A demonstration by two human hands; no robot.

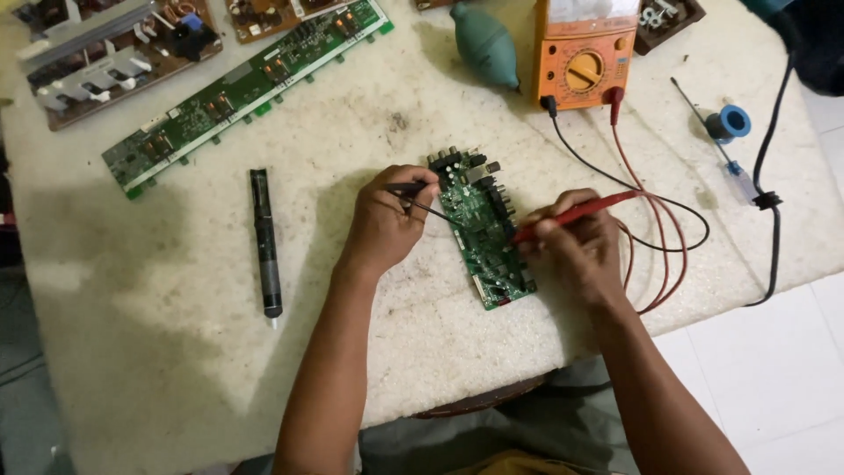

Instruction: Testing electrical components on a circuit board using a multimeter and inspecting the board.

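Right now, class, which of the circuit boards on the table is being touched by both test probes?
The small green board between the left hand and right hand. The long narrow green board and brown board lie untouched at the far side.

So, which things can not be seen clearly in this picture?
All in the head view:
- Black probe tip: too small to tell which point of the green circuit board it meets.
- Red probe tip: hidden partly by the right hand.
- Orange multimeter: top cut off by the upper edge; dial setting too small.
- Left hand palm: turned away.
- Brown boards: cut by the upper edge.
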